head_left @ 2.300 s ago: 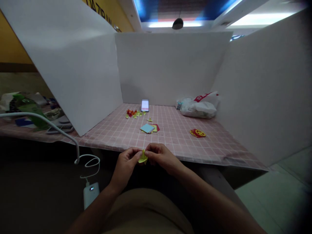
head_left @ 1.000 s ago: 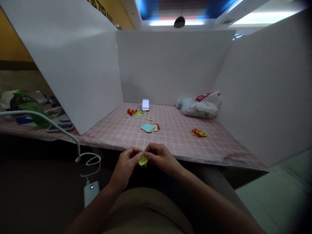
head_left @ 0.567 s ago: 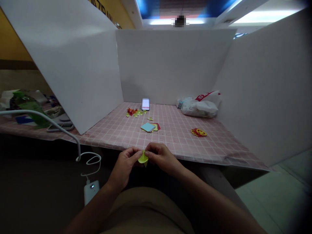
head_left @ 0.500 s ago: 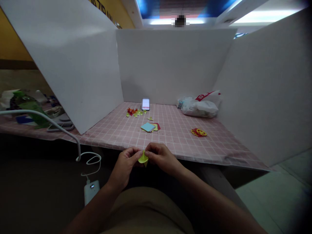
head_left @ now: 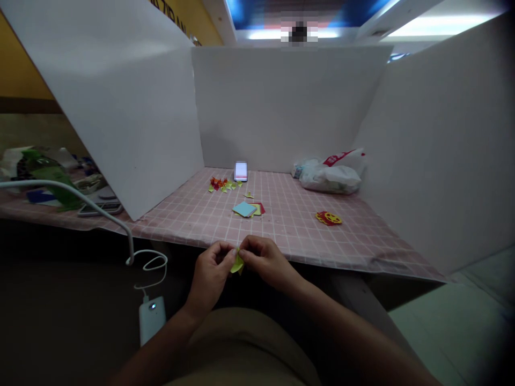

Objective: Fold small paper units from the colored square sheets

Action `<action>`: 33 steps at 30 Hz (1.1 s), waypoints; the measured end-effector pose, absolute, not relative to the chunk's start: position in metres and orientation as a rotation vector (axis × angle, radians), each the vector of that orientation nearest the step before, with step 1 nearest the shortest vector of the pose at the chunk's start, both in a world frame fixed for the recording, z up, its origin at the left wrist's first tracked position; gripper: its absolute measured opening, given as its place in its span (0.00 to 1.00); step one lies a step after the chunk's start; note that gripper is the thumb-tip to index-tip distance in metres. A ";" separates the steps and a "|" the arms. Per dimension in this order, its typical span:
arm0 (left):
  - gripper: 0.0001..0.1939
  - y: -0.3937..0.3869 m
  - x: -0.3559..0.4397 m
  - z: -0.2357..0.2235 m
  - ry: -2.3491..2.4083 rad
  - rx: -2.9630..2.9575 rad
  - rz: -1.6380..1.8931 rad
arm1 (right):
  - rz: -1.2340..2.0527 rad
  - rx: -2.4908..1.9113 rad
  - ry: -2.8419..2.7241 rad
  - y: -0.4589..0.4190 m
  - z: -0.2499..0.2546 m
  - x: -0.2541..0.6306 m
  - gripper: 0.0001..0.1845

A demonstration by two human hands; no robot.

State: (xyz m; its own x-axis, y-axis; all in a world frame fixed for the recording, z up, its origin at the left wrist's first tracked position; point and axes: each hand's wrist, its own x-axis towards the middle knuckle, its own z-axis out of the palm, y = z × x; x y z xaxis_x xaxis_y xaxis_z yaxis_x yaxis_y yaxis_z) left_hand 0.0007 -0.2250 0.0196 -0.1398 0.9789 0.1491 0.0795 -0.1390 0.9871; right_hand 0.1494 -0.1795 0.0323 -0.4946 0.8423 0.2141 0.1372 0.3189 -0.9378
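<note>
Just off the table's near edge, a small folded yellow paper point(head_left: 237, 264) is pinched between both my hands. My left hand point(head_left: 212, 271) grips its left side with thumb and fingers. From the other side, my right hand point(head_left: 267, 261) pinches its upper right part. My fingers cover much of the paper, so its full shape is hidden. Beyond my hands lies a stack of square paper sheets point(head_left: 244, 209), light blue on top, with yellow and red edges showing. A single folded yellow piece point(head_left: 249, 195) lies behind the stack.
Small folded red, orange and yellow pieces point(head_left: 219, 184) lie near a propped phone point(head_left: 240, 171). Yellow and red cut-outs point(head_left: 329, 218) sit at right, before a white plastic bag point(head_left: 332, 178). White panels point(head_left: 289, 107) enclose the table. A cabled power bank point(head_left: 152, 320) is at lower left.
My left thumb and fingers have shifted slightly over the yellow paper, and less of it shows now. My right hand stays nearly in place. The things on the table have not moved.
</note>
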 end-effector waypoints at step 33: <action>0.09 -0.220 -0.007 0.029 1.282 1.397 1.224 | 0.933 -0.868 -2.132 -0.175 0.038 0.156 0.09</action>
